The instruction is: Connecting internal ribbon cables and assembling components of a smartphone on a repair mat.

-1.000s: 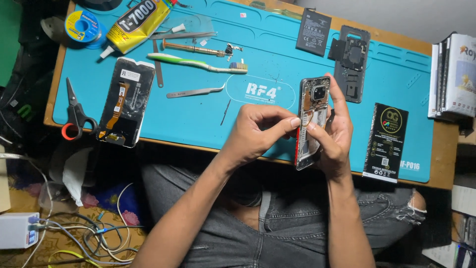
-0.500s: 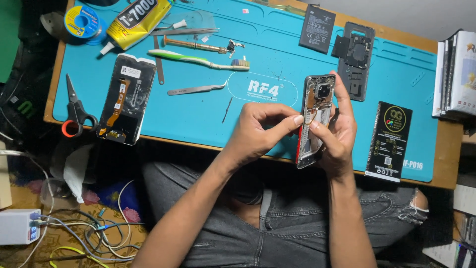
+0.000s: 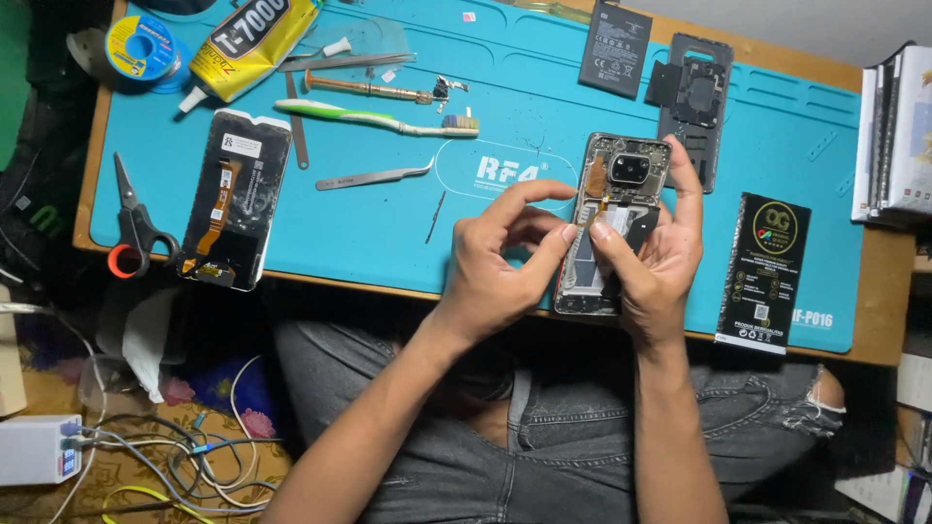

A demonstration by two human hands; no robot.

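Note:
An opened phone with its back off and camera module showing stands tilted over the blue work mat. My right hand grips it from the right side, index finger up along its edge, thumb pressing on a small black part inside. My left hand pinches with thumb and fingertips at the phone's left edge near the middle. What the fingertips hold is too small to tell.
On the mat lie a detached screen, tweezers, a toothbrush, a screwdriver, a glue tube, a battery, a black inner frame and a black packet. Scissors sit at the left edge, books at right.
The view has shifted slightly. My left fingers have stayed working at the phone's left edge, and my right hand keeps holding the phone in the same place.

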